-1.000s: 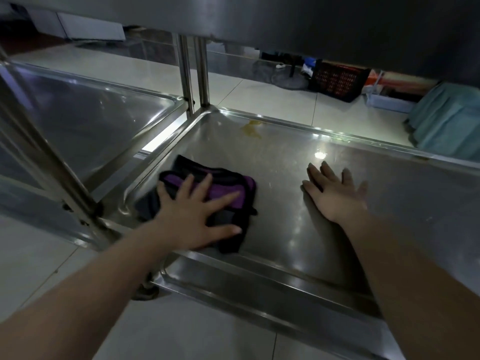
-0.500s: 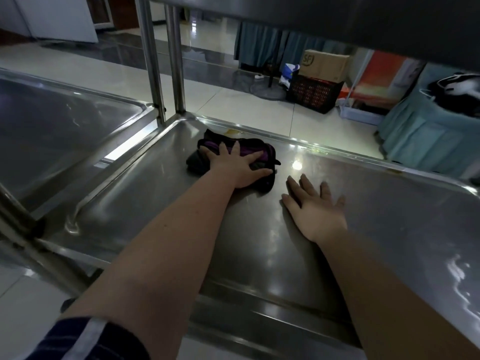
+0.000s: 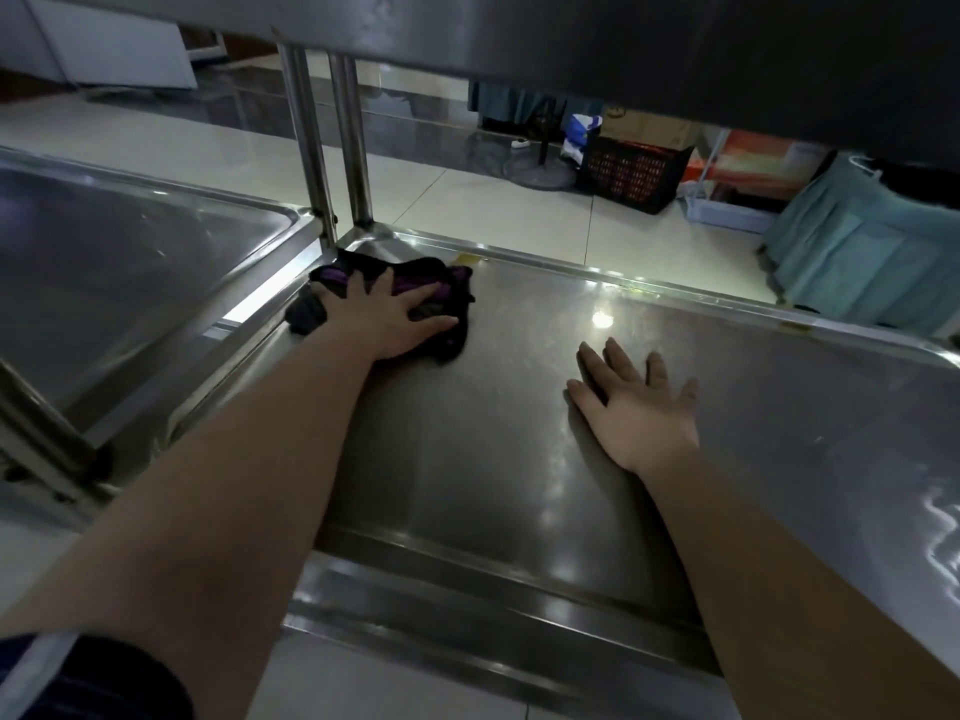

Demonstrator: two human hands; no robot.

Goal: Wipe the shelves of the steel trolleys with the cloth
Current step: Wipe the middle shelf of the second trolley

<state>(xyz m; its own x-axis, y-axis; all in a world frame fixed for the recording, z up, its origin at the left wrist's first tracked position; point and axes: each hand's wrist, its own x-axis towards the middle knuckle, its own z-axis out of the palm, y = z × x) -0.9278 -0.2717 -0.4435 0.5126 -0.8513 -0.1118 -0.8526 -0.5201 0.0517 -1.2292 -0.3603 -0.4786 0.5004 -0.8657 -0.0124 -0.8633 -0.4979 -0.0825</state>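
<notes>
A dark cloth with purple stripes (image 3: 447,288) lies bunched in the far left corner of the lower steel trolley shelf (image 3: 519,459). My left hand (image 3: 387,317) presses flat on the cloth with fingers spread. My right hand (image 3: 636,402) rests palm down on the bare shelf to the right of the cloth, fingers straight, holding nothing. A second trolley's shelf (image 3: 119,272) adjoins on the left.
Upright steel posts (image 3: 332,148) rise at the shelf's far left corner, and an upper shelf (image 3: 623,39) hangs overhead. Beyond lie tiled floor, a dark crate (image 3: 631,171), a cardboard box and teal fabric (image 3: 857,252) at right.
My left hand has pushed the cloth from the shelf's near left area away into the far left corner. My right hand has stayed flat on the shelf.
</notes>
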